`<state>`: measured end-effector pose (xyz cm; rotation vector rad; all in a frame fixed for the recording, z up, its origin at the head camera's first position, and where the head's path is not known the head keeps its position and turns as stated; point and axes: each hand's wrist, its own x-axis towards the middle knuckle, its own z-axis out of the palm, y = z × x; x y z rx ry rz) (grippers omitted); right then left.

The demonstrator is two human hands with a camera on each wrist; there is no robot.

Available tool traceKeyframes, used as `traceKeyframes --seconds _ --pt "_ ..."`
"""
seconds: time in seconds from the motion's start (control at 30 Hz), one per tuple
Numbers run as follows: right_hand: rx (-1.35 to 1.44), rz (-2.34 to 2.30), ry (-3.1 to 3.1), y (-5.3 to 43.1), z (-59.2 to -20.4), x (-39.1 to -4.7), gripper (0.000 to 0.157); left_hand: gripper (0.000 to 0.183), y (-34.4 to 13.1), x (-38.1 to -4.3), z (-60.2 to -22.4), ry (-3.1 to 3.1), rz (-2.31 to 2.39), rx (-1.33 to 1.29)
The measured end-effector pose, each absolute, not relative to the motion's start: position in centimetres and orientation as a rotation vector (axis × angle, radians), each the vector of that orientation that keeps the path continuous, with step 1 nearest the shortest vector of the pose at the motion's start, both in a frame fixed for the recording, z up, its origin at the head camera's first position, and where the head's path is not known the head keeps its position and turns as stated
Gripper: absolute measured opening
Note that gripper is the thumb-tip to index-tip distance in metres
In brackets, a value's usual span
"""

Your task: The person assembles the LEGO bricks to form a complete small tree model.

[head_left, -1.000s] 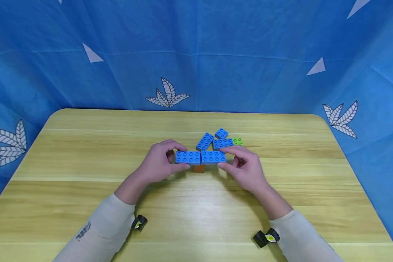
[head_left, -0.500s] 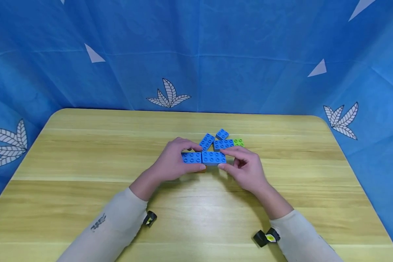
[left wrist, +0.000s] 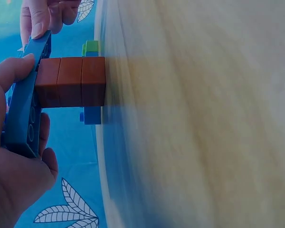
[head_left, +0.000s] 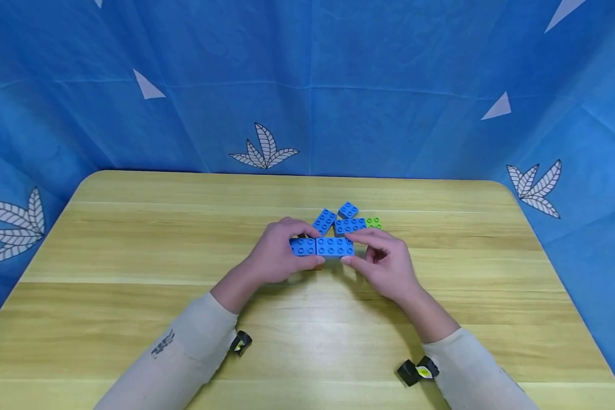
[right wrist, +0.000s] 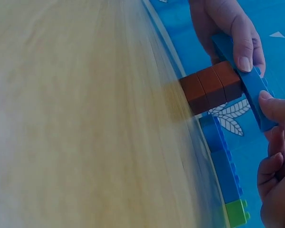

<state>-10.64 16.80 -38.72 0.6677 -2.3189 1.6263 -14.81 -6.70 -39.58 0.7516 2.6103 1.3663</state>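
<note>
Two blue toy building bricks lie end to end atop an upright stack of brown bricks [left wrist: 69, 81] on the table. My left hand [head_left: 279, 253] pinches the left blue brick [head_left: 303, 247] between thumb and fingers, close to the seam. At the outer end of the right blue brick [head_left: 335, 246], my right hand [head_left: 386, 262] pinches it front and back. Both wrist views show the undersides of the blue bricks overhanging the stack on either side. From the head camera the stack is mostly hidden beneath them.
Just behind the hands lie a slanted blue brick [head_left: 324, 222], another long blue brick [head_left: 349, 226] and a small blue brick [head_left: 348, 210]. A lime-green brick [head_left: 373, 222] adjoins the long one's right end. A blue patterned curtain [head_left: 307, 85] hangs behind the wooden table [head_left: 133, 228].
My left hand has slid rightward along the left blue brick, from its outer end to near the seam. The right hand keeps its place. The bricks have hardly moved.
</note>
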Motion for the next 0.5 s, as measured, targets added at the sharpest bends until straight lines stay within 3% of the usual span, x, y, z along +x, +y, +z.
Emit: traceKeyframes --seconds 0.5 --pt "0.606 1.827 -2.308 17.7 -42.6 -12.1 0.038 0.039 -6.6 -15.0 -39.5 2.665 1.248 0.759"
